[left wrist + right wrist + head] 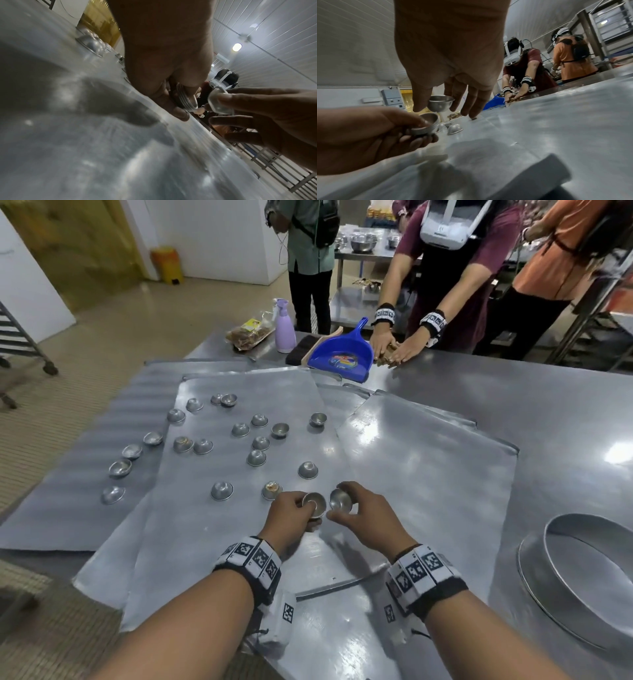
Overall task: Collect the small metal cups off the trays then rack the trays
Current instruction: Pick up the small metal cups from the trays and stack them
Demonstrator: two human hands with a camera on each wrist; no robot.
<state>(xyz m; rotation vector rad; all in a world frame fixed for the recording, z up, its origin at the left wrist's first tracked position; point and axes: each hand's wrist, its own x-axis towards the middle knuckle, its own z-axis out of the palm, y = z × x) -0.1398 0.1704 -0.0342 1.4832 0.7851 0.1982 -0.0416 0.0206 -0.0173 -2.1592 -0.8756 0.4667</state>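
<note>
Two forearms with patterned wristbands reach over a steel worktop (513,412). Left hand (291,513) curls its fingers (418,143) around a small nested stack of cups (314,503), open side up. Just beside it, right hand (368,513) pinches a single cup (340,499) between thumb and fingertips, above the nearest tray (239,542). More loose cups (256,457) lie scattered across two overlapping trays, most of them upside down.
</note>
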